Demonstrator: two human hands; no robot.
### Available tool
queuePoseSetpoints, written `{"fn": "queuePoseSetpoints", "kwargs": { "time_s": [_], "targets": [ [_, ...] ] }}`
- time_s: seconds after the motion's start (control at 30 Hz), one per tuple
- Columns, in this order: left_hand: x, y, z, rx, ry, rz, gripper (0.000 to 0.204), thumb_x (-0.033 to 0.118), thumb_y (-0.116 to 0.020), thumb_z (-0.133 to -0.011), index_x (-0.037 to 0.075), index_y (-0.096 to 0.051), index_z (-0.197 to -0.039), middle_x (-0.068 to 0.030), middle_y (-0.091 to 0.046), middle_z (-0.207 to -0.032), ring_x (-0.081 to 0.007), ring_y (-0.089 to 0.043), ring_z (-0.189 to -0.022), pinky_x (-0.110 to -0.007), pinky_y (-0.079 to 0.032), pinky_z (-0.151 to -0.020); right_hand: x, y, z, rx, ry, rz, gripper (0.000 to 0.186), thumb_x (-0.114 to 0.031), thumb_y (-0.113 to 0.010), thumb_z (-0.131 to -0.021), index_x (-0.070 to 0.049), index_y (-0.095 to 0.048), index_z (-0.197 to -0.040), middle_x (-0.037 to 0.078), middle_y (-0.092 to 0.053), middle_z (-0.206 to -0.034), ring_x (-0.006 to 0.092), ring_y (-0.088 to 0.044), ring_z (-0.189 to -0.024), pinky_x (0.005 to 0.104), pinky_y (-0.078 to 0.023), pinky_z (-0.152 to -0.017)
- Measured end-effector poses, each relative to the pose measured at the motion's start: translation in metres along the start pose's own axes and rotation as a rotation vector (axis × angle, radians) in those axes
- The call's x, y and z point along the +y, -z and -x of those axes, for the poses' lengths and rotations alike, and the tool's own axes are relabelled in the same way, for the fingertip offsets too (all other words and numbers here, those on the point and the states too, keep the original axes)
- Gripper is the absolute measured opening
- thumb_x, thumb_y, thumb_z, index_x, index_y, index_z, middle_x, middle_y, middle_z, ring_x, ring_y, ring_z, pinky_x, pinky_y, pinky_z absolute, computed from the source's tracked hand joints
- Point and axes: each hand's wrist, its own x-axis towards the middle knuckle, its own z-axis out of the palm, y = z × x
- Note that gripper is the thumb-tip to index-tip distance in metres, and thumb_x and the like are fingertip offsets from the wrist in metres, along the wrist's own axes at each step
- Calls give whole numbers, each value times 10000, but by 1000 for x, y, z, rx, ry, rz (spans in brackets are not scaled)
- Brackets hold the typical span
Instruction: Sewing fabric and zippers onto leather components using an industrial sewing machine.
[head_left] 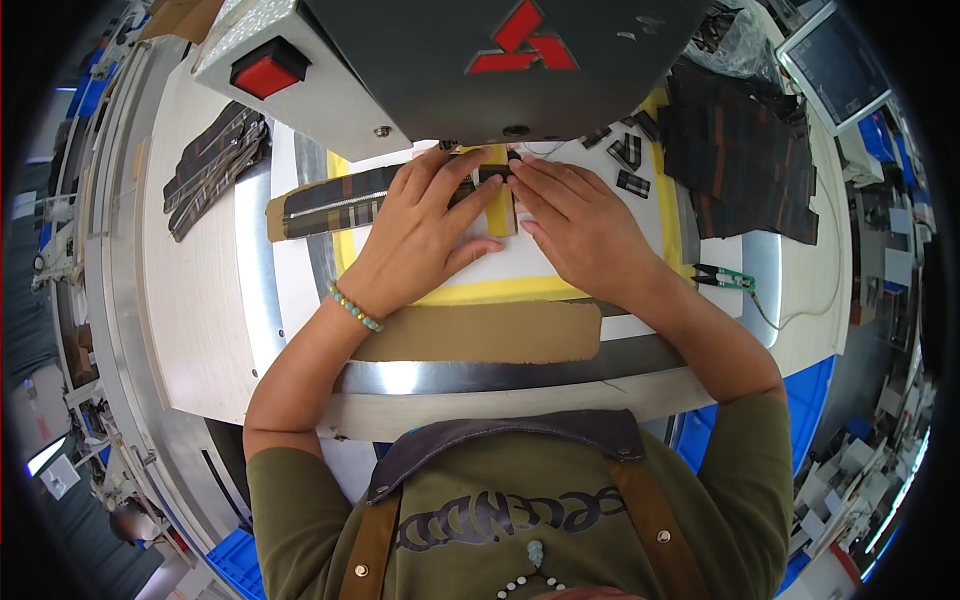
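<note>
L hand [425, 230] lay flat, fingers spread, pressing the plaid fabric strip [335, 205] w/ no grip on it. R hand [580, 225] flat too, fingertips on small dark piece [495, 172] under machine head [470, 60]. Strip ran to 9 o'clock of hands; snips [725, 278] at 3 o'clock.

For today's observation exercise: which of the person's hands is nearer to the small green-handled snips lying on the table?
Right. The right hand rests on the plaid strip under the machine, its wrist close to the green-handled snips. The left hand lies farther off, beyond the right hand.
</note>
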Motion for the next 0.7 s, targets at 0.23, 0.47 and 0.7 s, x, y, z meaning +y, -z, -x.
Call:
{"fn": "queuePoseSetpoints", "kwargs": {
  "time_s": [0.23,0.47,0.7],
  "targets": [
    [0,-3,0,-55,-40,-55,655,412,-780,-924,48,-648,-1452,-73,-602,-1554,-350,-487,-1470,-504,-421,-1210,0,2,1,10,-2,-5,461,-164,-731,-956,65,-673,-1352,178,-648,-1451,310,-575,-1406,454,-479,-1171],
    [3,-3,-2,-58,-69,-115,661,409,-778,-930,15,-642,-1443,-109,-605,-1542,-353,-527,-1418,-487,-448,-1182,7,7,3,65,-90,-112,418,-114,-748,-931,24,-700,-1323,137,-679,-1405,306,-605,-1370,442,-519,-1122],
    [2,-3,-2,-34,-82,-98,665,387,-803,-913,7,-643,-1435,-118,-613,-1528,-354,-553,-1384,-483,-464,-1162,5,0,1,67,6,-86,402,-94,-730,-935,22,-702,-1318,137,-692,-1385,299,-608,-1369,443,-514,-1132]
  ]
}}
